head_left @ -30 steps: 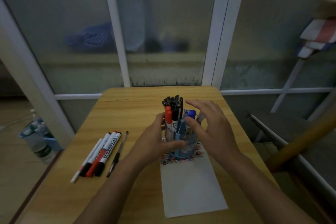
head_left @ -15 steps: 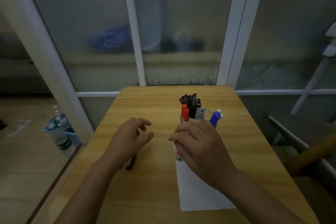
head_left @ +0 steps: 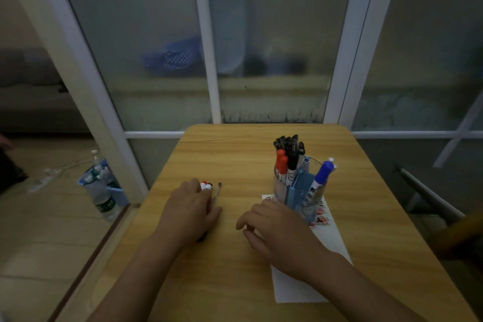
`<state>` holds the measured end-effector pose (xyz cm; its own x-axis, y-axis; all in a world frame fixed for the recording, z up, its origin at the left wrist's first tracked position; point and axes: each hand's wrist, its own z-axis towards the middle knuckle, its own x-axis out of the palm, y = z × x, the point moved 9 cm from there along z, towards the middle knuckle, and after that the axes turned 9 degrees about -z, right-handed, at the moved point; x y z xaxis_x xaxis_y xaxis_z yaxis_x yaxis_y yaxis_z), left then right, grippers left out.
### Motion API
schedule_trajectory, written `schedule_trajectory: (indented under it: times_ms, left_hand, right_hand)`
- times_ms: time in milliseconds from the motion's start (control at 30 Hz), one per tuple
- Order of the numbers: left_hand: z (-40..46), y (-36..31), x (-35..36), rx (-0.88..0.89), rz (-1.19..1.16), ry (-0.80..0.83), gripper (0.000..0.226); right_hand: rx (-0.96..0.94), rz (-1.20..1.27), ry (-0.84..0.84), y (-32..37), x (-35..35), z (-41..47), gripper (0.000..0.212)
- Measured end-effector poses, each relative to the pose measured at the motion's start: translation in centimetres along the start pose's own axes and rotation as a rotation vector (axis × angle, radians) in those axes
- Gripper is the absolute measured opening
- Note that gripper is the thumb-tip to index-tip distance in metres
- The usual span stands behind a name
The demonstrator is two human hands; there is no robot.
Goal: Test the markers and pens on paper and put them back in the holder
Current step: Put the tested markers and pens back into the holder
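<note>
Left hand [head_left: 189,210] has reached the loose markers [head_left: 206,186]; right hand [head_left: 277,230] withdrawn

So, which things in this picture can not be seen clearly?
- Loose markers, head view: the left hand covers all but their ends.
- Paper: right hand and holder cover much of it.
- Marker labels: too small, dim.
- Behind the frosted glass: blurred.

No lettering can be read anywhere. Dark print runs along the white barrels of the markers [head_left: 288,174] standing in the pen holder [head_left: 300,191], and a green label wraps a plastic bottle [head_left: 104,204] on the floor, but both are too blurred to make out.
</note>
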<state>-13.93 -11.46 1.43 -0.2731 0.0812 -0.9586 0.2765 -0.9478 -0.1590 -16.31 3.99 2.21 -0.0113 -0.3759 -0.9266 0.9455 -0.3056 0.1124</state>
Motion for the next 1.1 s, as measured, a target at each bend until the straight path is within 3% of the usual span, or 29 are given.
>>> schedule_trajectory:
  times_ms: [300, 433, 667, 800, 933, 1100]
  left_hand:
    - [0.4, -1.7, 1.1, 0.062, 0.006, 0.065, 0.013]
    - [0.5, -2.5, 1.7, 0.061, -0.050, 0.132, 0.022]
    - [0.2, -3.8, -0.8, -0.015, -0.673, 0.025, 0.010]
    - [0.5, -4.5, -0.9, -0.019, -0.840, 0.031, 0.012]
    - [0.7, -6.0, -1.3, 0.029, -0.980, 0.057, 0.011]
    - [1.2, -6.5, -1.9, 0.033, -1.016, -0.071, 0.011]
  right_hand:
    - [0.049, 0.027, 0.067, -1.5, 0.2, -0.3, 0.019]
    - [0.069, 0.023, 0.106, -1.6, 0.2, -0.6, 0.022]
    - [0.078, 0.177, 0.133, -0.4, -0.9, -1.0, 0.034]
    - [0.062, 0.177, -0.004, -0.5, -1.9, -1.4, 0.037]
    - [0.053, 0.199, -0.208, -1.1, -3.9, -1.8, 0.021]
    - [0.154, 0.317, -0.426, -3.5, -8.5, -3.0, 0.017]
